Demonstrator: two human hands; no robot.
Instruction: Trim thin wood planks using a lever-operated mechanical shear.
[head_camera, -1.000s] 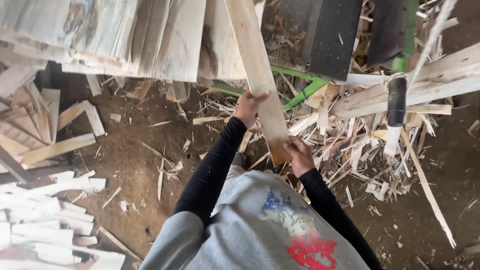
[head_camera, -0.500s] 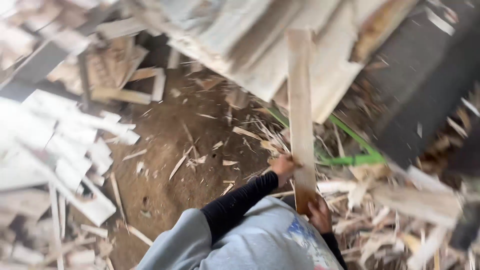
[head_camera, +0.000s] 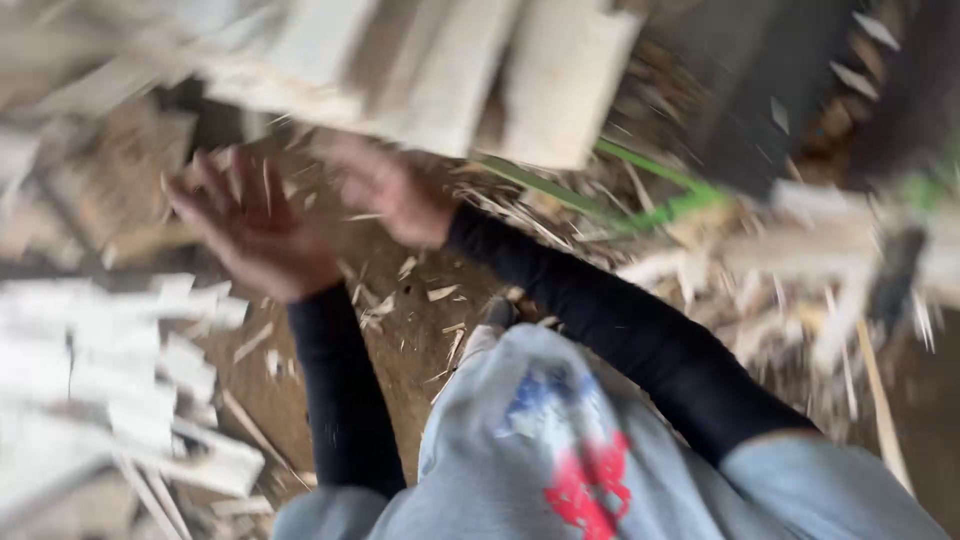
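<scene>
The view is blurred by motion. My left hand (head_camera: 255, 228) is stretched out to the left above the dirt floor, fingers spread, with nothing in it. My right hand (head_camera: 385, 190) is beside it, a little further out, near the lower edge of the pale wooden boards (head_camera: 450, 70) overhead. It looks empty too, though the blur makes its fingers hard to read. Both arms wear black sleeves under a grey top. The long plank I held earlier is not in either hand.
A pile of pale split wood pieces (head_camera: 100, 380) lies at the left. Splinters and offcuts (head_camera: 800, 290) cover the ground at the right, by a green metal bar (head_camera: 650, 200) and a dark machine part (head_camera: 770, 90). Brown dirt floor (head_camera: 400, 340) lies between.
Both hands held a long plank upright one second and half a second ago. Now the plank is gone from them and both hands have swung to the left, empty.
</scene>
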